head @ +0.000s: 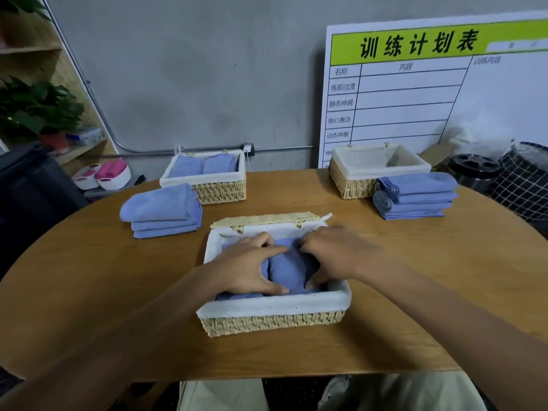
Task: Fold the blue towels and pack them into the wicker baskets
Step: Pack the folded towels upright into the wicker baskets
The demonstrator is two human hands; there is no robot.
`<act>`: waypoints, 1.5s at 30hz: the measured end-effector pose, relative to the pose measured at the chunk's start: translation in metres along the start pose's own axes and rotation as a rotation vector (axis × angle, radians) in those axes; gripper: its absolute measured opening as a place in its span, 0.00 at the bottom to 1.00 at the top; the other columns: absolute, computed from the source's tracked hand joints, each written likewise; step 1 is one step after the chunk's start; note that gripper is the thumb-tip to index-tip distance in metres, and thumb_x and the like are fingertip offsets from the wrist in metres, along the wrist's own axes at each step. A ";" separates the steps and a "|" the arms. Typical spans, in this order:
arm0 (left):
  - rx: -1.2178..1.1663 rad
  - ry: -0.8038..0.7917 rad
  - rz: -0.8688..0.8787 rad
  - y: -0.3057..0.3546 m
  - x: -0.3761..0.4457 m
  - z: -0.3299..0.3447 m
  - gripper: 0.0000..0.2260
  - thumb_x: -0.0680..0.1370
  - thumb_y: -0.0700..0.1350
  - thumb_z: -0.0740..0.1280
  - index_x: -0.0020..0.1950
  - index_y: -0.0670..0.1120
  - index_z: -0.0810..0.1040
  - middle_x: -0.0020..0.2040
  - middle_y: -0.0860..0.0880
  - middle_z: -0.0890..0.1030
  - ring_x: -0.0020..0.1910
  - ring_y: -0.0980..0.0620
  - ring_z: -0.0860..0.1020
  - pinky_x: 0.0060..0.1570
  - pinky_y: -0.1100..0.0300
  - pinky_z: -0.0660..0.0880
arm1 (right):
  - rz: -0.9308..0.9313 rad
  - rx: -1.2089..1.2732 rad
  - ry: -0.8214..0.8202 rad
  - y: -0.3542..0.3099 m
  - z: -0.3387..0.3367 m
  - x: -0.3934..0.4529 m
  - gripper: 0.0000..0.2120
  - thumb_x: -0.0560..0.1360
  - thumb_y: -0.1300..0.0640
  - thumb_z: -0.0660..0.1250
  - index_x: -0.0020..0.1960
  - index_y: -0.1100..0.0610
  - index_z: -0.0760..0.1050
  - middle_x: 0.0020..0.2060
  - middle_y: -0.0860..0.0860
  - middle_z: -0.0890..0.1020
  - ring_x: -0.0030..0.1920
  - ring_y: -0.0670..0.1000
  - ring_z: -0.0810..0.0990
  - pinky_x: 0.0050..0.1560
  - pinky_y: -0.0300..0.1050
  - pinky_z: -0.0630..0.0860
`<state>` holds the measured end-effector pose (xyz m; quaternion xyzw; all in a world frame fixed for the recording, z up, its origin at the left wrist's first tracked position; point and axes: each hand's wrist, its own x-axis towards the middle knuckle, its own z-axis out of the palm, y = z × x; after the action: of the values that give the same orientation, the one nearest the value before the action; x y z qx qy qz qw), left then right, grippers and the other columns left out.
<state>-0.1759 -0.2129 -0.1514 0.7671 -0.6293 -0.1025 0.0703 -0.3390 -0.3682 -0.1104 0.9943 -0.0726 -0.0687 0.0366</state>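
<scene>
A wicker basket (pixel 272 320) with a white liner stands in front of me on the wooden table. Folded blue towels (pixel 287 269) lie inside it. My left hand (pixel 246 266) grips a towel from the left, thumb at the near edge. My right hand (pixel 335 255) grips it from the right, fingers curled over its far edge. A second basket (pixel 219 192) at the back left holds two folded blue towels (pixel 203 166). A third basket (pixel 350 183) at the back right looks empty. Stacks of folded blue towels lie at the left (pixel 163 210) and right (pixel 415 195).
The oval wooden table (pixel 89 277) fills the view. A white schedule board (pixel 415 90) leans on the grey wall behind. A black bin (pixel 473 170) and a checked bag (pixel 525 185) stand at the far right. Shelves with plants (pixel 35 108) are at the left.
</scene>
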 end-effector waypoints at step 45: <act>0.296 0.219 0.301 0.160 0.324 -0.014 0.27 0.71 0.62 0.71 0.67 0.54 0.75 0.63 0.53 0.76 0.59 0.48 0.74 0.54 0.50 0.69 | 0.901 1.566 1.028 0.236 0.116 -0.041 0.12 0.81 0.54 0.65 0.40 0.57 0.77 0.39 0.57 0.83 0.39 0.53 0.83 0.42 0.47 0.78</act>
<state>-0.2642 -0.5619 -0.1227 0.6730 -0.7335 0.0863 0.0393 -0.4290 -0.6026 -0.2004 0.5298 -0.4375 0.4498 -0.5706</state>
